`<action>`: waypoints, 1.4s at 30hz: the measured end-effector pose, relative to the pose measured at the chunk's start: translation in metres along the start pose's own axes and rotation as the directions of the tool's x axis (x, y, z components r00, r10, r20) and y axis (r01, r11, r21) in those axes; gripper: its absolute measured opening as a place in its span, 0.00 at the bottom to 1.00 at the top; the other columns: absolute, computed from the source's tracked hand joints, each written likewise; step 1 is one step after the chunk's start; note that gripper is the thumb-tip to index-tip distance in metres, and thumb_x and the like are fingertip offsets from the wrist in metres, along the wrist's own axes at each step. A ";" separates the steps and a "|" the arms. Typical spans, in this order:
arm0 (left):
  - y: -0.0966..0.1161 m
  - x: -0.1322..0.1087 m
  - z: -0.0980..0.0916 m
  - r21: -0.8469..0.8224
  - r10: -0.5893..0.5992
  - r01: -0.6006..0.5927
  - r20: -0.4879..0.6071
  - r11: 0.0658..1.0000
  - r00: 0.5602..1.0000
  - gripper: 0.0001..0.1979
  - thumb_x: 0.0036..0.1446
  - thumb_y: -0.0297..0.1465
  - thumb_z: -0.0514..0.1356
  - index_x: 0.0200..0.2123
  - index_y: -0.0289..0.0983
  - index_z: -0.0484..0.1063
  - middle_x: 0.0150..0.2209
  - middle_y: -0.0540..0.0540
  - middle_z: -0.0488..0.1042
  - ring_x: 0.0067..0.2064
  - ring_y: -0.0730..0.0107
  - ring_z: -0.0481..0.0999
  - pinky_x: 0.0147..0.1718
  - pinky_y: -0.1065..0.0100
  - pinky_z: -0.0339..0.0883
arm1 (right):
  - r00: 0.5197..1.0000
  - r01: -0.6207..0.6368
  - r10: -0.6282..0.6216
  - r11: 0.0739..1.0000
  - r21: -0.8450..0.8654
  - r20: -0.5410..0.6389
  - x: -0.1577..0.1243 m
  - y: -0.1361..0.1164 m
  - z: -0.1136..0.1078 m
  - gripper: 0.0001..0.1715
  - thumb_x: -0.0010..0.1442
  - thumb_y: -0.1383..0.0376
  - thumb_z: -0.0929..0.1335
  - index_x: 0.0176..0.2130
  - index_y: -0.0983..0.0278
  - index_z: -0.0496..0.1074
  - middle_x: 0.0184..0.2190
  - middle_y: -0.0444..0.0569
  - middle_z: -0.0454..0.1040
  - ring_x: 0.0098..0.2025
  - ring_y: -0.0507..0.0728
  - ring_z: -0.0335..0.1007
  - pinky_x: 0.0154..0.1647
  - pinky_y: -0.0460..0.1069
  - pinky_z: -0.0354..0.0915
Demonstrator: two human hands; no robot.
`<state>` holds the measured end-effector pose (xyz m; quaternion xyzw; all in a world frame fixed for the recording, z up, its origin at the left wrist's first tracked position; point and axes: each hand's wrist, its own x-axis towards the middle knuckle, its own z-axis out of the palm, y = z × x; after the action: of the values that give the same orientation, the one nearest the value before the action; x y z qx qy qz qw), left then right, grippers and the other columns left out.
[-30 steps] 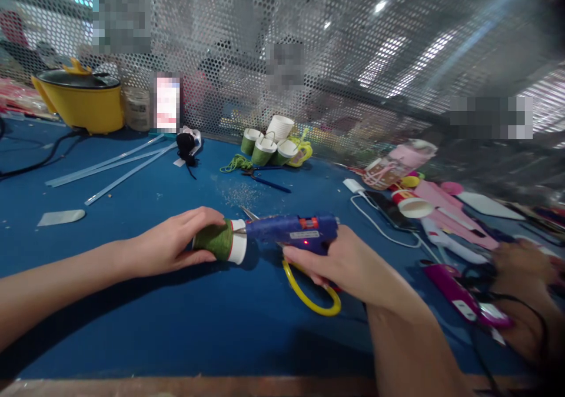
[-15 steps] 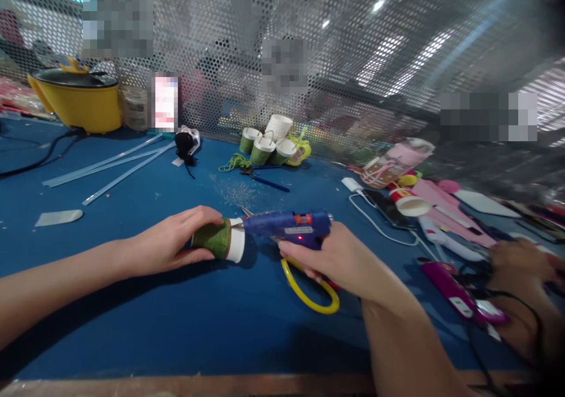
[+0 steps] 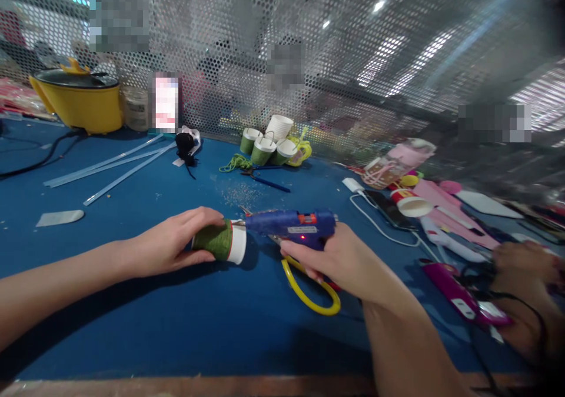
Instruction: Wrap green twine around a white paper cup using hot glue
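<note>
My left hand (image 3: pixel 183 237) is wrapped round a paper cup (image 3: pixel 238 244) lying on its side. Green yarn (image 3: pixel 215 241) covers much of the cup, with a red line along its edge and a bare white band toward the rim. My right hand (image 3: pixel 338 262) grips a blue hot glue gun (image 3: pixel 286 226) with a small red light lit on its side. The gun's nozzle points left and reaches the cup near the red line; whether it touches cannot be made out. Below the gun lie scissors with yellow handles (image 3: pixel 309 294), partly hidden by my right hand.
Several green-wrapped cups (image 3: pixel 263 150) stand at the back beside pliers (image 3: pixel 271 182). Clear glue sticks (image 3: pixel 132 173) lie left, near a yellow electric pot (image 3: pixel 79 106). A phone (image 3: pixel 388 209), cables and a purple power strip (image 3: pixel 454 291) lie right, by another person's arm (image 3: pixel 525 285).
The glue gun and my right hand have shifted very slightly to the right. My left hand keeps the cup in nearly the same place.
</note>
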<state>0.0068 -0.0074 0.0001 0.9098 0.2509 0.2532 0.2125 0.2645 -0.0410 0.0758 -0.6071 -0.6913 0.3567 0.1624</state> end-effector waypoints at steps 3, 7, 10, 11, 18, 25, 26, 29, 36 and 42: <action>0.000 0.000 0.000 -0.001 -0.007 0.007 0.001 1.000 1.000 0.19 0.59 0.33 0.55 0.51 0.38 0.54 0.51 0.38 0.64 0.51 0.61 0.67 0.47 0.62 0.64 | 0.999 -0.011 0.010 0.999 0.040 0.035 0.002 0.001 0.001 0.15 0.52 0.57 0.67 0.23 0.65 0.68 0.12 0.40 0.64 0.14 0.48 0.57 0.16 0.44 0.56; 0.000 0.000 0.001 0.009 -0.011 0.011 0.006 1.000 1.000 0.18 0.59 0.33 0.55 0.51 0.38 0.54 0.52 0.38 0.64 0.52 0.61 0.67 0.48 0.62 0.64 | 1.000 -0.010 0.010 1.000 -0.011 -0.017 0.004 0.001 0.002 0.16 0.53 0.57 0.67 0.22 0.66 0.69 0.11 0.41 0.64 0.15 0.48 0.59 0.20 0.44 0.59; 0.000 0.000 0.000 0.008 -0.009 0.009 0.001 1.000 1.000 0.18 0.59 0.33 0.55 0.51 0.37 0.54 0.51 0.38 0.65 0.52 0.62 0.67 0.48 0.63 0.64 | 1.000 -0.005 0.004 1.000 -0.007 -0.011 0.001 0.000 0.000 0.17 0.53 0.56 0.66 0.21 0.65 0.69 0.11 0.41 0.63 0.15 0.48 0.58 0.19 0.44 0.58; 0.000 0.000 0.000 0.004 -0.008 0.008 0.001 1.000 1.000 0.18 0.59 0.33 0.55 0.51 0.37 0.54 0.51 0.38 0.65 0.51 0.62 0.67 0.48 0.63 0.64 | 1.000 -0.003 0.003 1.000 0.006 0.008 0.000 0.000 -0.001 0.17 0.53 0.56 0.66 0.20 0.65 0.68 0.11 0.41 0.63 0.14 0.48 0.57 0.18 0.44 0.57; 0.000 0.000 0.000 -0.024 -0.017 0.017 0.001 1.000 1.000 0.18 0.59 0.33 0.55 0.51 0.38 0.54 0.51 0.39 0.65 0.50 0.61 0.67 0.46 0.63 0.64 | 0.999 -0.014 0.013 0.999 0.029 0.030 -0.001 -0.001 -0.001 0.15 0.52 0.57 0.67 0.22 0.65 0.68 0.11 0.40 0.64 0.15 0.48 0.58 0.18 0.44 0.57; 0.000 0.000 -0.002 -0.054 -0.053 0.054 0.008 0.997 0.999 0.19 0.58 0.33 0.55 0.51 0.38 0.55 0.50 0.41 0.65 0.49 0.63 0.68 0.45 0.65 0.64 | 0.997 -0.018 0.015 0.999 0.040 0.079 -0.002 -0.002 -0.002 0.15 0.51 0.57 0.67 0.21 0.65 0.68 0.11 0.40 0.63 0.14 0.48 0.57 0.16 0.44 0.55; 0.000 0.000 -0.002 -0.059 -0.064 0.065 0.011 0.996 0.998 0.19 0.58 0.34 0.55 0.51 0.39 0.55 0.50 0.41 0.65 0.49 0.63 0.68 0.46 0.65 0.64 | 0.996 -0.022 0.019 0.999 0.040 0.087 -0.002 -0.002 -0.002 0.14 0.51 0.57 0.67 0.22 0.65 0.68 0.11 0.40 0.63 0.14 0.48 0.57 0.15 0.44 0.55; 0.000 0.000 -0.002 -0.073 -0.116 0.117 0.017 0.990 0.993 0.19 0.58 0.34 0.55 0.51 0.39 0.55 0.50 0.41 0.65 0.49 0.61 0.68 0.46 0.63 0.64 | 1.000 -0.022 0.022 0.999 0.023 0.017 0.001 -0.002 0.000 0.15 0.51 0.57 0.67 0.21 0.65 0.68 0.11 0.41 0.65 0.15 0.48 0.59 0.18 0.44 0.58; 0.001 0.000 -0.004 -0.222 -0.254 0.251 0.015 0.942 0.967 0.19 0.58 0.38 0.55 0.50 0.38 0.57 0.46 0.43 0.67 0.44 0.62 0.70 0.42 0.62 0.66 | 0.998 0.046 -0.043 0.997 0.061 -0.042 -0.002 -0.003 0.001 0.16 0.51 0.57 0.67 0.20 0.64 0.66 0.11 0.40 0.64 0.14 0.48 0.58 0.18 0.44 0.59; 0.002 0.000 -0.005 -0.218 -0.328 0.321 0.009 0.921 0.945 0.18 0.59 0.40 0.52 0.48 0.38 0.58 0.43 0.44 0.69 0.41 0.63 0.71 0.38 0.63 0.67 | 0.997 -0.009 0.003 0.997 0.083 0.074 -0.005 -0.002 0.002 0.14 0.50 0.59 0.69 0.19 0.64 0.67 0.10 0.40 0.63 0.14 0.47 0.56 0.15 0.43 0.54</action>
<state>0.0048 -0.0080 0.0052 0.8235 0.3719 0.2530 0.3459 0.2631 -0.0461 0.0767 -0.5883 -0.6795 0.4079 0.1608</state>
